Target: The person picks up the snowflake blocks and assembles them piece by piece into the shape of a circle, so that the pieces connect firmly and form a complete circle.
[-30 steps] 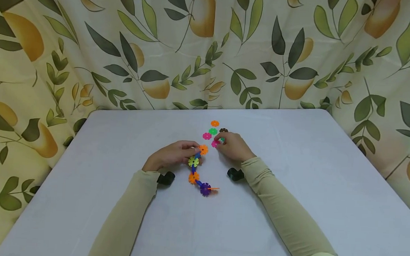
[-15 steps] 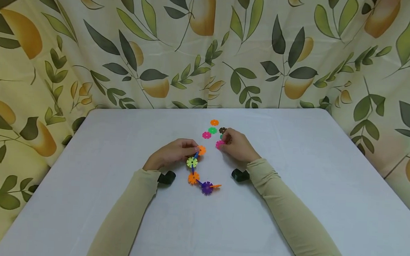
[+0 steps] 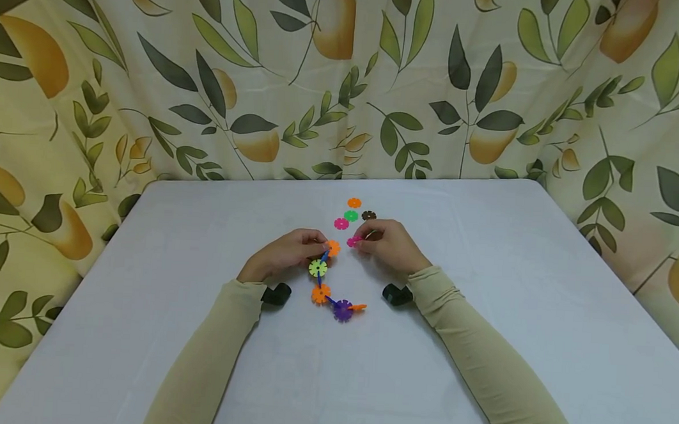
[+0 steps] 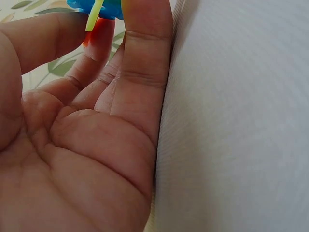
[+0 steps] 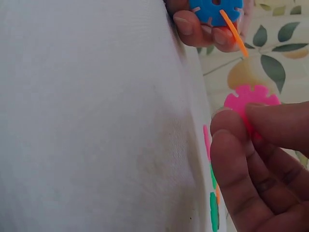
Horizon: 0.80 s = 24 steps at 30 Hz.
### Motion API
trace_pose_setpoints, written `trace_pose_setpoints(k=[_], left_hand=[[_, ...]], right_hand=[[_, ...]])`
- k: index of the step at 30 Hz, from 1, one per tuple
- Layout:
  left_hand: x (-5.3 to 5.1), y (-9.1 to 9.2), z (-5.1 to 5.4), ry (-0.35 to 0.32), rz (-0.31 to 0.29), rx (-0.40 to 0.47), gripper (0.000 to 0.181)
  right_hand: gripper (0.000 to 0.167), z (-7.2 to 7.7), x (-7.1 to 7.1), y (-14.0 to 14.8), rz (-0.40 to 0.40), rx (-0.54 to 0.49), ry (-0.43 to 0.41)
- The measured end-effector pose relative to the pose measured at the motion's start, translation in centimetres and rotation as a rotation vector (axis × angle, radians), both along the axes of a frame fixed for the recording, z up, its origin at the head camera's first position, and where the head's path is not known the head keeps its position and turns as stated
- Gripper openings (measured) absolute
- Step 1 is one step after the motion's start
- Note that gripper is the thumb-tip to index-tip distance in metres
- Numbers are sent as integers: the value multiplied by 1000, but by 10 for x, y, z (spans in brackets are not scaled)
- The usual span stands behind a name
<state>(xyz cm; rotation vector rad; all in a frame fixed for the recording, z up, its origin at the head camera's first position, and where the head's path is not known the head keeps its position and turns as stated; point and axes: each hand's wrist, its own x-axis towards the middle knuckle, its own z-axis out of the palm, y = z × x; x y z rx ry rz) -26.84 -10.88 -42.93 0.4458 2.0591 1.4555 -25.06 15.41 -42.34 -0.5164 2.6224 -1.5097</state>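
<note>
A chain of notched flower-shaped plastic discs hangs in a curve from my left hand (image 3: 285, 255), whose thumb and fingers pinch it near its upper end. At that end is an orange disc (image 3: 334, 247); a blue disc (image 5: 205, 9) joins it in the right wrist view. Farther down come a yellow-green disc (image 3: 317, 268), another orange disc (image 3: 320, 293) and a purple disc (image 3: 342, 311). My right hand (image 3: 394, 245) pinches a loose pink disc (image 5: 236, 100) between thumb and fingers. A short gap separates the pink disc from the chain.
Beyond my hands, loose discs lie flat on the white table (image 3: 458, 372): orange (image 3: 354, 202), green (image 3: 351, 216), pink (image 3: 341, 223) and brown (image 3: 369, 215). Black wrist devices (image 3: 277, 294) sit under both wrists. A leaf-patterned curtain (image 3: 207, 102) stands behind the table.
My right hand shifted right with the pink disc, then came back left toward the chain, and the disc now looks tilted. The left hand has barely moved; the chain's lower end swung slightly.
</note>
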Motion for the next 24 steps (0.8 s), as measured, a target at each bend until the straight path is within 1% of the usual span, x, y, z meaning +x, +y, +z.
trace_pose_setpoints(k=[11,15,24], left_hand=[[3,2,1,4,8,10,20],[3,2,1,4,1,11,20],[4,3,-1,4,-2,34,17]], right_hand=[[9,2,5,-8,54,-36,25],[11,2,6,-12,59,-22,38],[16,3,8,-16,70,7,107]])
